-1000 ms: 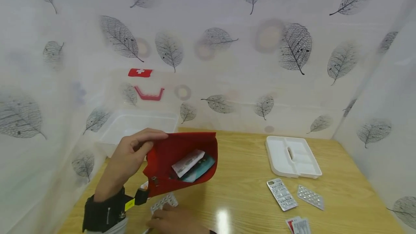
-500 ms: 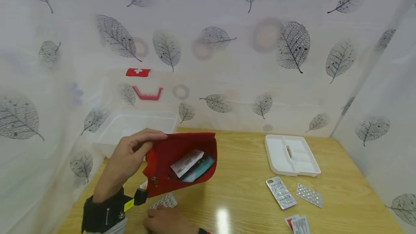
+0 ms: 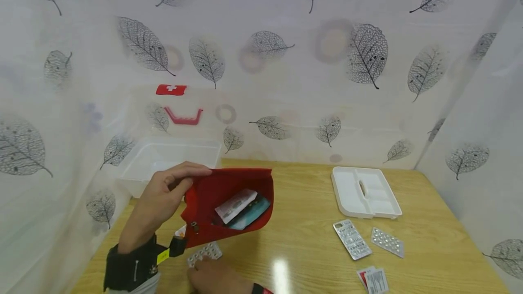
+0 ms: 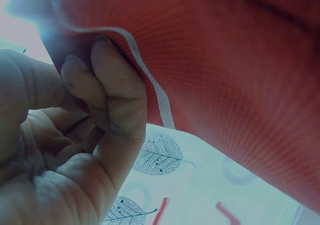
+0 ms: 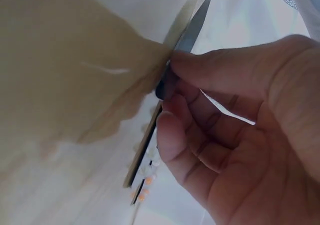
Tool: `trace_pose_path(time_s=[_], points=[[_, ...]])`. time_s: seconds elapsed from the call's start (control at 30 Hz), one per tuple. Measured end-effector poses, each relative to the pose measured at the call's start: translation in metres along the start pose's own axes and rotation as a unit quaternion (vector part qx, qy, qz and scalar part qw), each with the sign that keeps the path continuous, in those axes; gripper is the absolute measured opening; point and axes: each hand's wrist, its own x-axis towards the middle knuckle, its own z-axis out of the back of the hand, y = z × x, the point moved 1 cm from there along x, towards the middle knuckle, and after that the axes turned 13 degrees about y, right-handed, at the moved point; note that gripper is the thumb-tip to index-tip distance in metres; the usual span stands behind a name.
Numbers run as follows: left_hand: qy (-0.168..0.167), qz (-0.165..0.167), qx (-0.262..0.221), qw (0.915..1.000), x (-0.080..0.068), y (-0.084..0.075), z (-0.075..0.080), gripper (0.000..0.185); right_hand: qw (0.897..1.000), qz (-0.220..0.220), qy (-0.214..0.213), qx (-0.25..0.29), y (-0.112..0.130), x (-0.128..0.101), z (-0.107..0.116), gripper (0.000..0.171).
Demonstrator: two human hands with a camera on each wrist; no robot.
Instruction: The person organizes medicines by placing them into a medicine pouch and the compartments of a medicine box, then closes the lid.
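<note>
In the head view my left hand point(image 3: 161, 201) holds up a red pouch point(image 3: 229, 178) by its left edge, thumb and fingers gripping the fabric. Its mouth faces me, and inside lie a whitish packet point(image 3: 235, 206) and a teal packet point(image 3: 251, 214). The left wrist view shows the curled fingers point(image 4: 117, 80) against the red cloth. Low on the table is my right hand point(image 3: 220, 276), just below a silver blister pack point(image 3: 206, 253). In the right wrist view its thumb and fingertips pinch a thin, flat silvery piece point(image 5: 195, 27), seen edge-on; its kind is unclear.
A white divided tray point(image 3: 366, 193) sits at the back right. Nearer are two more blister packs point(image 3: 352, 239) and small sachets point(image 3: 373, 280). At the back left stands a translucent bin point(image 3: 171, 151). A leaf-printed curtain point(image 3: 286, 80) encloses the wooden table point(image 3: 310, 239).
My right hand has shifted slightly, staying low beside the blister pack. The left hand and red pouch have stayed nearly still. The head view has drifted a little.
</note>
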Motion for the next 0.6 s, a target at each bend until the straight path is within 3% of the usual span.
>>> trace_pose_path(time_s=[0.13,0.4,0.6], points=[[0.002,0.007,0.002,1.0,0.001,0.002,0.0,0.03,1.0,0.013,0.007,0.012,-0.003,-0.011,0.003,0.016],[0.01,0.009,0.0,0.9999,0.002,-0.001,-0.001,0.03,0.995,0.079,-0.06,-0.005,-0.018,-0.068,0.019,0.007],[0.015,-0.003,0.001,0.9999,0.002,0.001,-0.003,0.031,0.987,0.098,-0.105,0.072,-0.027,-0.125,0.031,0.007]])
